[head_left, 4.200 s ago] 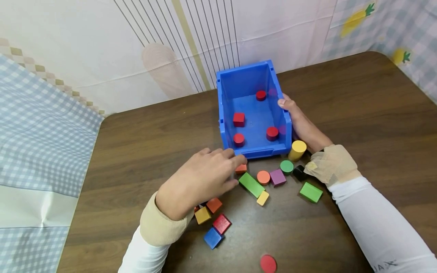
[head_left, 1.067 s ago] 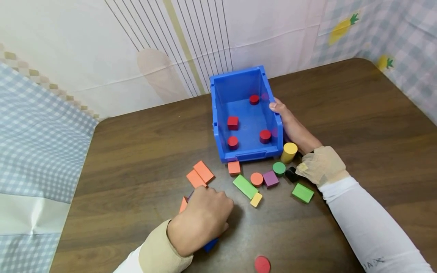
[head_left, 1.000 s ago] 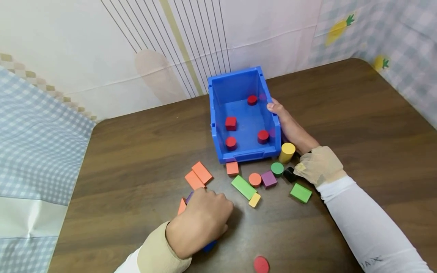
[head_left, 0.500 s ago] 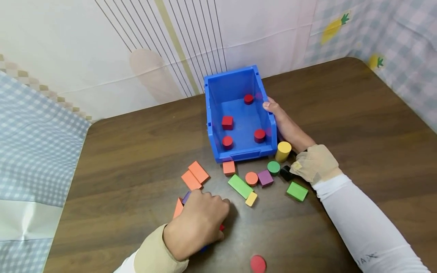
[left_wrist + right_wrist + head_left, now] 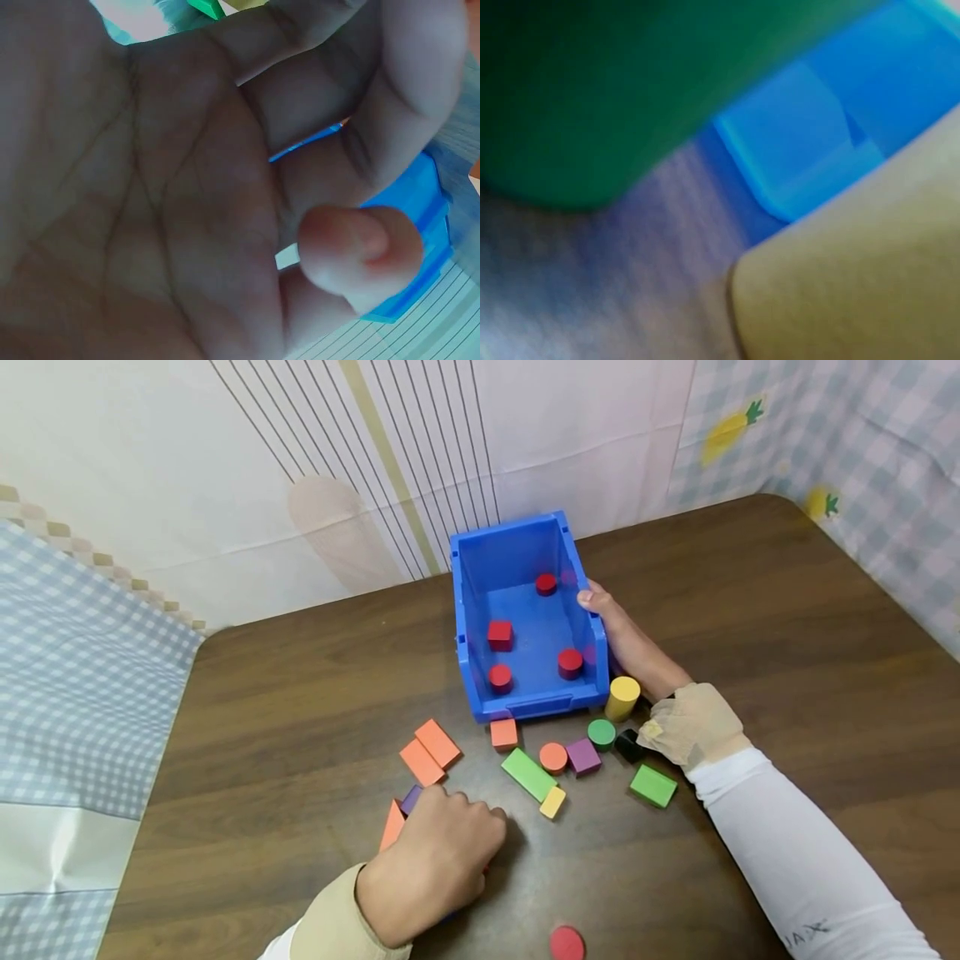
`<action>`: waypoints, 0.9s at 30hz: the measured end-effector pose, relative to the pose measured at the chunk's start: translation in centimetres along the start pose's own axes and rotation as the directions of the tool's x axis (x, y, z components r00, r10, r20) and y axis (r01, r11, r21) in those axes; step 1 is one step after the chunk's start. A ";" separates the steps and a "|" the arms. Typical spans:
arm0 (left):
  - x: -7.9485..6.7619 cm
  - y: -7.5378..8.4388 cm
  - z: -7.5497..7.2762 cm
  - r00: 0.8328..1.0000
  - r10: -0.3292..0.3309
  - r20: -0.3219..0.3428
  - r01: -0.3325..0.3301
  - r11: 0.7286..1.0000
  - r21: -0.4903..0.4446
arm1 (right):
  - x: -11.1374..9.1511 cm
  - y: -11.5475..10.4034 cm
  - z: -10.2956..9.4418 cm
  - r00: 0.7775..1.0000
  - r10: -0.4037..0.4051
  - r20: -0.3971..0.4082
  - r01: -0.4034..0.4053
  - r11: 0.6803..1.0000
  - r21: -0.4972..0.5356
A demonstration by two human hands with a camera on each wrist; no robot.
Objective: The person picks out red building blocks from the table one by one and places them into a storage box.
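My right hand point(image 5: 633, 643) grips the right wall of a blue bin point(image 5: 463, 610), thumb over the rim and fingers outside. Inside the bin lie three red cylinders, one being point(image 5: 570, 663), and a red cube point(image 5: 500, 636). Low on the left, my left hand point(image 5: 435, 860) has its fingers curled down over some blocks. A sliver of red shows beside its thumb; whether it holds that piece is hidden. In the left wrist view the palm and bent fingers point(image 5: 420, 60) fill most of the picture. Orange blocks point(image 5: 438, 743) and a purple block point(image 5: 410, 799) lie beside this hand.
Before the bin lie an orange cube point(image 5: 503, 735), a green bar point(image 5: 528, 774), a small yellow block point(image 5: 552, 802), a purple cube point(image 5: 583, 757) and a green disc point(image 5: 602, 734). A yellow cylinder point(image 5: 622, 698) stands by my right wrist. A red disc point(image 5: 567, 943) lies nearest me.
My left hand has moved from the bin's front edge back toward me, over the lower-left blocks. Orange blocks it covered now show. The right hand keeps its grip, and the head view has shifted slightly.
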State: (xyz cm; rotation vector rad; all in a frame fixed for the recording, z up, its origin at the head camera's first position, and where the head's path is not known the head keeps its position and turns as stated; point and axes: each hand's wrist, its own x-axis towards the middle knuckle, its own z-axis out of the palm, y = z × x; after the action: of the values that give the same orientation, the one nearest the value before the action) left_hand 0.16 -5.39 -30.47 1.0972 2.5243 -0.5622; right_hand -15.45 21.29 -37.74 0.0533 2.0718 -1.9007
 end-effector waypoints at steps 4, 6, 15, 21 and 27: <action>0.0 0.1 0.0 1.000 0.014 -0.005 -0.014 1.000 -0.012 | -0.1 -0.1 0.0 1.000 0.010 0.004 -0.010 1.000 -0.010; 0.0 0.1 -0.1 1.000 0.021 0.003 -0.021 0.999 -0.024 | -0.1 -0.1 0.0 1.000 0.010 0.006 -0.010 1.000 -0.010; 0.2 -0.1 -0.7 0.999 0.028 0.018 -0.028 0.999 -0.030 | -0.1 0.0 0.0 1.000 -0.002 0.006 0.002 1.000 0.000; 0.1 -0.2 -1.3 0.999 0.026 0.024 -0.026 0.999 -0.022 | -0.1 0.0 0.0 1.000 -0.005 0.012 0.005 1.000 0.010; 0.2 -0.3 -1.8 0.999 0.029 0.029 -0.027 0.999 -0.036 | 0.0 -0.1 0.0 1.000 -0.014 0.015 0.014 1.000 0.014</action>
State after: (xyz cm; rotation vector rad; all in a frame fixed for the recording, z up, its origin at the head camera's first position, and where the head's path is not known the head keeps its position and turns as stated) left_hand -0.45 -4.63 -28.90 1.1014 2.4798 -0.5203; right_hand -15.44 21.25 -37.63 0.0278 2.0541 -1.9180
